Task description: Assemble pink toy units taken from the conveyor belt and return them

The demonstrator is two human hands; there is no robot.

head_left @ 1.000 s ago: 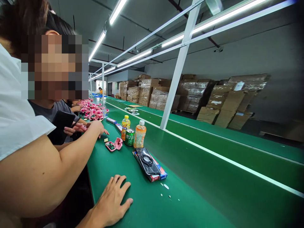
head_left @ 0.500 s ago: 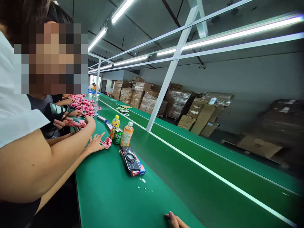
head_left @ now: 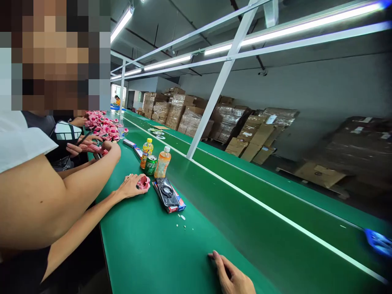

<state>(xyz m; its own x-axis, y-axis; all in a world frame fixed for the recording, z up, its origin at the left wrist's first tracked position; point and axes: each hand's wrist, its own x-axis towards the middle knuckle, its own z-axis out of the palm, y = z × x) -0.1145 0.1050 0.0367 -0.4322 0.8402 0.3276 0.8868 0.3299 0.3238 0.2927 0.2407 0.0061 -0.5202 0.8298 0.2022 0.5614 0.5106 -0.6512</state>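
Note:
My right hand [head_left: 234, 274] is at the bottom of the head view, above the green tabletop [head_left: 147, 249]. Its thumb and fingers are drawn together in a pinch; whatever lies between them, if anything, is too small or hidden to make out. My left hand is out of view. Closest to my right hand are some small white scraps [head_left: 183, 217] on the tabletop. Beyond these, a dark phone [head_left: 167, 192] with a ring on its back rests on a red and blue box [head_left: 179, 206].
At left, a co-worker's hand [head_left: 130, 185] holds a pink artificial flower [head_left: 143, 183]. Two drink bottles [head_left: 147, 152] [head_left: 162, 162] and a green can [head_left: 150, 165] stand behind the phone. More pink flowers [head_left: 102, 125] are heaped farther back. A slanted white post [head_left: 211, 94] rises beside the conveyor belt [head_left: 275, 192].
The view has shifted slightly, and more of my right hand shows. The co-worker's hand has closed around the pink flower. Something blue has appeared on the belt at the right edge.

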